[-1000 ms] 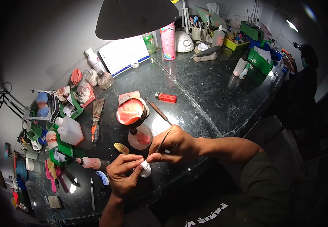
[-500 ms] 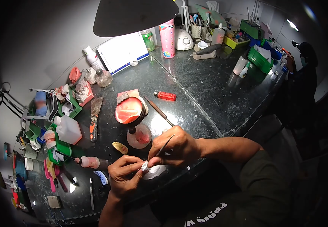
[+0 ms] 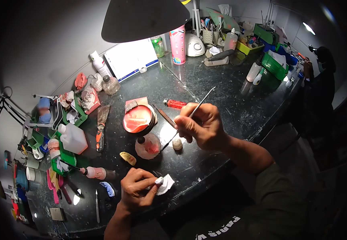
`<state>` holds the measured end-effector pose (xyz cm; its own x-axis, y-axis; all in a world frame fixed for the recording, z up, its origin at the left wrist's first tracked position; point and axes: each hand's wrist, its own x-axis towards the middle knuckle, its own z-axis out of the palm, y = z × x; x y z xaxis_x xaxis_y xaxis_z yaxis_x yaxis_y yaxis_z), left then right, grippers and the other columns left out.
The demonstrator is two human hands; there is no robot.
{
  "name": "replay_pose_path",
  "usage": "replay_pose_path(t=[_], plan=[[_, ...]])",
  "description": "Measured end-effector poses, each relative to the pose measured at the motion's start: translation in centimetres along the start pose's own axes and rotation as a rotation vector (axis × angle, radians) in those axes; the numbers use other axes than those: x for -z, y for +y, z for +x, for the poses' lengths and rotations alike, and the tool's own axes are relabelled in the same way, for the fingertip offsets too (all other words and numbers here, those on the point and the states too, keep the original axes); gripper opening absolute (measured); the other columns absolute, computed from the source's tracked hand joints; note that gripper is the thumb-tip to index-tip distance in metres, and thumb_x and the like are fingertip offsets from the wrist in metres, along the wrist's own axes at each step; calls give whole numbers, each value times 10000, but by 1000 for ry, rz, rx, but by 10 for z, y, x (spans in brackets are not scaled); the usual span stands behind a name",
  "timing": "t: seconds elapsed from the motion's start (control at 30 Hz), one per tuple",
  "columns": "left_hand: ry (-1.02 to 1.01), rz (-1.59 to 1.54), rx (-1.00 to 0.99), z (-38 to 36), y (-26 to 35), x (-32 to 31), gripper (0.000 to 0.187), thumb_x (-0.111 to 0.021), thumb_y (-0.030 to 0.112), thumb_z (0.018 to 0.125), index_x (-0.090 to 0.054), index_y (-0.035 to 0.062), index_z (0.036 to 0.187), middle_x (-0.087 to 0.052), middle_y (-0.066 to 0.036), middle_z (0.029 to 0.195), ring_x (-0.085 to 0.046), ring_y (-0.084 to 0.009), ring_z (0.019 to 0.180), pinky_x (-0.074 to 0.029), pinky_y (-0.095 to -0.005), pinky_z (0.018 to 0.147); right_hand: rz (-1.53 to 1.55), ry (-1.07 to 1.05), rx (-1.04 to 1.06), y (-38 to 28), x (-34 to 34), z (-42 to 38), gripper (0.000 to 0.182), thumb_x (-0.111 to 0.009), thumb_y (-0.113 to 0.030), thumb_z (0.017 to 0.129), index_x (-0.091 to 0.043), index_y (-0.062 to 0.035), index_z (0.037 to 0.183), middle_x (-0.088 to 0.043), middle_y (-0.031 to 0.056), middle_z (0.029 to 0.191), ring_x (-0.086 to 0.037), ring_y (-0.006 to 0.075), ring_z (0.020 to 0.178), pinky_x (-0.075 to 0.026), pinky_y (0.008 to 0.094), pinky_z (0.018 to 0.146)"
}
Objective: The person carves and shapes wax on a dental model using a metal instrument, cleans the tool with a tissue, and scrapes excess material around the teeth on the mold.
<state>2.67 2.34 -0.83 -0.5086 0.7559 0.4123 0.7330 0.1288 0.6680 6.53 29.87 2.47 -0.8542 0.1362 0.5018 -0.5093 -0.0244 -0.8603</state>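
Left hand (image 3: 138, 187), on the wearer's side of the jar (image 3: 148, 147), grasps a small white piece (image 3: 159, 181) between thumb and fingers; a white tissue (image 3: 167, 185) shows right beside it. Right hand (image 3: 202, 126), raised right of the jar, grips a thin tool (image 3: 202, 102) — its dark lower tip near the jar, contact cannot be told. On the surface (image 3: 229, 108): pale cylinder (image 3: 177, 144) right of the jar, lighter (image 3: 174, 103) beyond it, yellow piece (image 3: 128, 158) to its left.

A dark olive short-sleeved shirt (image 3: 277, 198) bears white block letters (image 3: 220, 229), including "PARIS"; the wearer's left hand (image 3: 137, 190) and right hand (image 3: 201, 126) are bare.
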Motion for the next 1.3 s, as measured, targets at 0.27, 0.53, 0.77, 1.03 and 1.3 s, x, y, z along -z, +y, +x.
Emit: replay_pose_path(t=[0.27,0.53,0.77,1.03,1.3], plan=[[65,-227,162,0,-4,1,100,-749,-37,795,-758,1,887,-686,-63,836,-606,-97,659,-480,-245,598,14,173,68,13,-6,-2,194,-631,-168,1023,-654,16,965,-666,82,859,-628,105,632,-488,233,492],[9,-582,488,-3,-4,10,107,-706,69,951,-690,-24,1001,-719,-35,863,-666,-66,797,-525,-232,709,-159,7,144,23,-17,-6,154,-733,-69,939,-722,70,1003,-737,115,817,-679,111,595,-515,217,526],[20,-555,456,-4,-2,10,108,-717,74,943,-690,-18,991,-715,-29,808,-658,-49,739,-511,-220,649,-82,130,205,22,-20,-4,213,-682,-139,989,-697,72,1017,-735,147,823,-677,124,593,-525,238,551],[59,-467,349,-3,-1,9,107,-736,75,924,-700,-15,969,-701,-24,753,-616,-25,633,-454,-208,548,-281,82,233,19,-21,24,250,-674,-206,1004,-684,40,962,-699,81,770,-623,79,615,-486,214,541],[78,-415,316,-2,0,11,98,-734,70,921,-700,-16,954,-696,-23,745,-606,-21,626,-447,-214,537,-287,138,176,22,-23,23,235,-679,-206,1001,-691,26,966,-700,73,758,-597,68,584,-459,204,517]])
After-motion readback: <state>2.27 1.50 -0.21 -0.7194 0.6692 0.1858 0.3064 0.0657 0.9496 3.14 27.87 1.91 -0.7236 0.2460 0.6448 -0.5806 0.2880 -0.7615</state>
